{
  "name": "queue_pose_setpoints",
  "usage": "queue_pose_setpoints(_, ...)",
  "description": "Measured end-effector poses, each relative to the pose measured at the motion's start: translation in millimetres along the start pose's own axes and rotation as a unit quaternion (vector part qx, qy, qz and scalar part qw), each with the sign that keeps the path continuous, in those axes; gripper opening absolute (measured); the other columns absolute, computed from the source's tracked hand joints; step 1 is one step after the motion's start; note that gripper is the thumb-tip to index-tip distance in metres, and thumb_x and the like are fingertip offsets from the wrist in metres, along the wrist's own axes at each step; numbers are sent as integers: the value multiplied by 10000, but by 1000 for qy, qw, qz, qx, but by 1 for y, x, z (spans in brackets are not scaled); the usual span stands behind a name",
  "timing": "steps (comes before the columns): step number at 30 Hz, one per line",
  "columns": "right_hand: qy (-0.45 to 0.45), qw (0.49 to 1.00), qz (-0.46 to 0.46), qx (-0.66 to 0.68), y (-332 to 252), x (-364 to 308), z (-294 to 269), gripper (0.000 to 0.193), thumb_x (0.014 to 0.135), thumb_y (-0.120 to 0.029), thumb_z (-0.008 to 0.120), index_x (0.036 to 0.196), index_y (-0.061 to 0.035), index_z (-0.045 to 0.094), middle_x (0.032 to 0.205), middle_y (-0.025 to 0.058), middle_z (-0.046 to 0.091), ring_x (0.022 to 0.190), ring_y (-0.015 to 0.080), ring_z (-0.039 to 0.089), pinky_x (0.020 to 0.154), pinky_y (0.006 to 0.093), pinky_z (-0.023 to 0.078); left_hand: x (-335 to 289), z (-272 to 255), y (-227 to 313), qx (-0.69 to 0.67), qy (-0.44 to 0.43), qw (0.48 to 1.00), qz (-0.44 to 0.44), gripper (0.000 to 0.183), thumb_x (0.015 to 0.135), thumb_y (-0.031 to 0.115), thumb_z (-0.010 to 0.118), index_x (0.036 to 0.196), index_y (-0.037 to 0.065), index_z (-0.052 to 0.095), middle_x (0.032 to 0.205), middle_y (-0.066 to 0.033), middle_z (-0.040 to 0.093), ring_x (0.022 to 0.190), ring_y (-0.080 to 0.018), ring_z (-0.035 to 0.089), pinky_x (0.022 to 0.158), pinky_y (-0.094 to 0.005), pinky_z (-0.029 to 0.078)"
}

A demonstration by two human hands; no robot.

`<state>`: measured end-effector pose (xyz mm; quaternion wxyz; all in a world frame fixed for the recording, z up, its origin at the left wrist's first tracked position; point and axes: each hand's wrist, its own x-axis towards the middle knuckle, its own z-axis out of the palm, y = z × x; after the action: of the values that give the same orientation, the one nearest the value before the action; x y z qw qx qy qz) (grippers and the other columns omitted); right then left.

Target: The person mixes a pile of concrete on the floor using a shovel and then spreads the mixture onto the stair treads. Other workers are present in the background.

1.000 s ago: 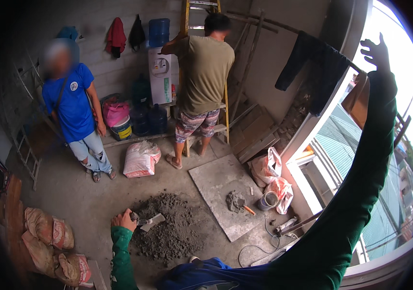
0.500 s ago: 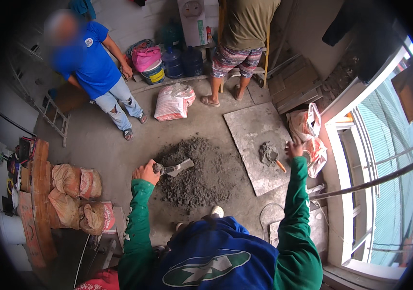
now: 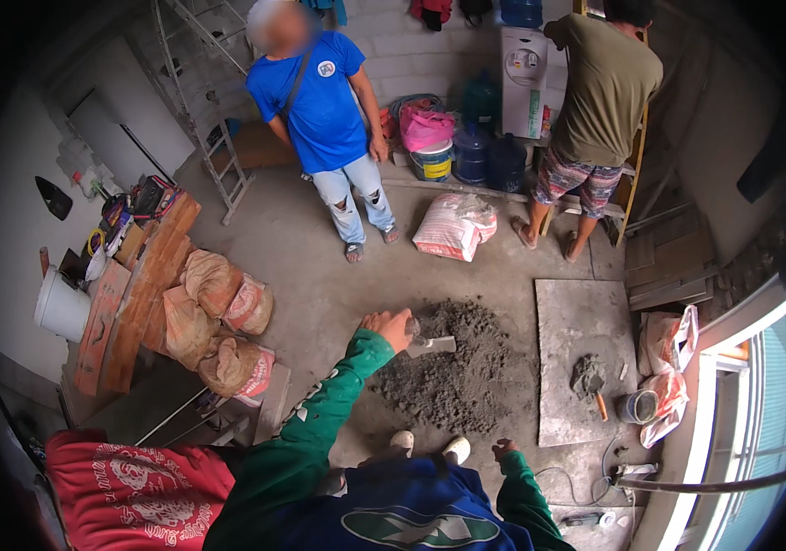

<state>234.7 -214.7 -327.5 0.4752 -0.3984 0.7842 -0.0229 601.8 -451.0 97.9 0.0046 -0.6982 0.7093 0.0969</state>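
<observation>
My left hand (image 3: 389, 329) is closed around the dark handle of a trowel (image 3: 433, 345). Its flat metal blade lies over the left side of a heap of wet grey mortar (image 3: 457, 372) on the floor. Low beside my body, my right hand (image 3: 505, 448) appears loosely open, with nothing visible in it; its fingers are small and dim. To its right lies a grey board (image 3: 586, 321) bearing a dab of mortar (image 3: 586, 375) and an orange-handled tool (image 3: 601, 406). A small bucket of grey mix (image 3: 639, 407) stands at the board's right edge.
A person in blue (image 3: 319, 110) stands beyond the heap; another (image 3: 595, 92) is at a yellow ladder. A cement bag (image 3: 455, 226) sits between them. Filled sacks (image 3: 227, 303) and wooden planks (image 3: 126, 321) are left. A red garment (image 3: 135, 487) is at lower left.
The view has swung left, so the room appears shifted right. My right hand has drawn back from beside the small bucket toward my body. My left hand still holds the trowel at the heap.
</observation>
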Motion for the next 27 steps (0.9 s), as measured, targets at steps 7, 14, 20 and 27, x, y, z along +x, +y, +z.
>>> queue_pose_setpoints(7,110,978,54,172,7,16,-15,303,712,-287,719,965,-124,690,893,187,681,864,363,650,792,444,531,-5,2,-15,-23,-29,999,30,432,773,332,695,1159,195,557,997,-160,654,1016,-367,591,886,-490,427)
queue_pose_setpoints(14,57,997,-5,55,-33,-35,99,347,775,-297,695,1074,-123,667,787,155,682,732,273,657,676,394,536,-14,11,-32,-40,-21,997,65,494,804,350,662,1248,191,515,1054,-162,627,1046,-388,563,929,-509,392)
queue_pose_setpoints(20,-144,985,10,95,-52,-54,95,677,863,-282,657,1437,-139,328,1096,249,642,891,330,685,607,469,549,-1,22,-46,-48,-53,994,85,557,820,379,642,1317,209,455,1142,-168,589,1117,-388,520,974,-525,345)
queue_pose_setpoints(27,604,770,-191,-77,-88,-170,-326,756,821,-271,690,1424,-36,298,704,154,644,597,266,613,534,404,481,-7,29,-47,-81,28,989,121,391,779,315,661,1129,211,520,974,-169,653,983,-366,605,873,-506,425)
